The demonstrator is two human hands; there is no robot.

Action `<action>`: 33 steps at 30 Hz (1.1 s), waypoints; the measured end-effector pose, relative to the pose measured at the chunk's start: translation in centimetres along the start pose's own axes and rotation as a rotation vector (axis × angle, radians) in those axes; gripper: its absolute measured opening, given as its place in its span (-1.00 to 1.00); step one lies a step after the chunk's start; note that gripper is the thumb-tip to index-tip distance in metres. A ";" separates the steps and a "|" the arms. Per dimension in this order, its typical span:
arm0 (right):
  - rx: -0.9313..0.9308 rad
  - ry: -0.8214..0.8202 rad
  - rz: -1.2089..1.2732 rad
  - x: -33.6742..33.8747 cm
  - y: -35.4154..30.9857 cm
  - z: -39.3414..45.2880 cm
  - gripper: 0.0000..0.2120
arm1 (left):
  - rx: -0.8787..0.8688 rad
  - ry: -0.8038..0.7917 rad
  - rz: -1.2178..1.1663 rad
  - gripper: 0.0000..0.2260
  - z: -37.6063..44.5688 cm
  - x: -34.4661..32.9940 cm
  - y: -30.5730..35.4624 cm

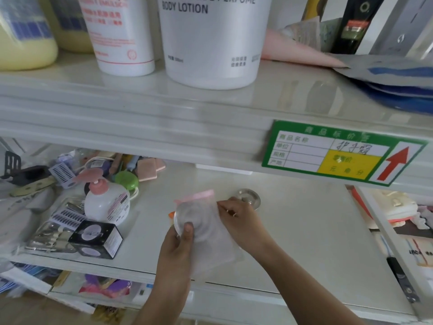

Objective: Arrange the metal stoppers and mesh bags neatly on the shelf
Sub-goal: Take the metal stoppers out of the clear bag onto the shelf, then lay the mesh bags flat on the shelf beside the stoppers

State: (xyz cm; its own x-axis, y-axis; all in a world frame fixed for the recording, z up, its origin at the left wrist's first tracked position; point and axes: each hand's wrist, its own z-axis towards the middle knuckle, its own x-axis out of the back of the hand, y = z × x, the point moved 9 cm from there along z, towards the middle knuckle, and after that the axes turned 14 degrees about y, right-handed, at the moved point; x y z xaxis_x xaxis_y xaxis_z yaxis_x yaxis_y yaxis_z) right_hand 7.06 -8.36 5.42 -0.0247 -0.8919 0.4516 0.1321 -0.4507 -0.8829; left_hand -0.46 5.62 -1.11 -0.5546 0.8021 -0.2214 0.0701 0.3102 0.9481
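Note:
A white mesh bag (pixel 210 240) with a pink top band lies over a round metal stopper (pixel 185 219) whose disc shows through the mesh, above the middle of the cream shelf (pixel 304 242). My left hand (pixel 178 249) grips the bag and stopper from below, with the thumb pressed on the disc. My right hand (pixel 236 216) pinches the bag's right edge. A second metal stopper (pixel 249 198) rests on the shelf just behind my right hand, partly hidden by it.
Clutter fills the shelf's left part: a pink-capped pump bottle (pixel 107 205), a black box (pixel 96 238), a manicure set (pixel 56 228), a green round case (pixel 126 180). Lotion bottles (pixel 215 38) stand on the upper shelf. A green price tag (pixel 339 153) hangs on its edge.

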 end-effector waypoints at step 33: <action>-0.283 0.204 -0.422 5.8 12.4 -6.6 -0.87 | -0.067 0.017 0.086 -0.19 2.0 2.1 2.0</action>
State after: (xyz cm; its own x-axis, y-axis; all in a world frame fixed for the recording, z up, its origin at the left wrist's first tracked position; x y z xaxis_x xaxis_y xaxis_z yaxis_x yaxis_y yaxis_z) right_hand 2.05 -19.32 -3.76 -0.2132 -0.6080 0.7647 -0.2016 -0.7385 -0.6434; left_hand 0.21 8.95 -0.13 -0.5633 0.8151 -0.1356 0.0622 0.2054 0.9767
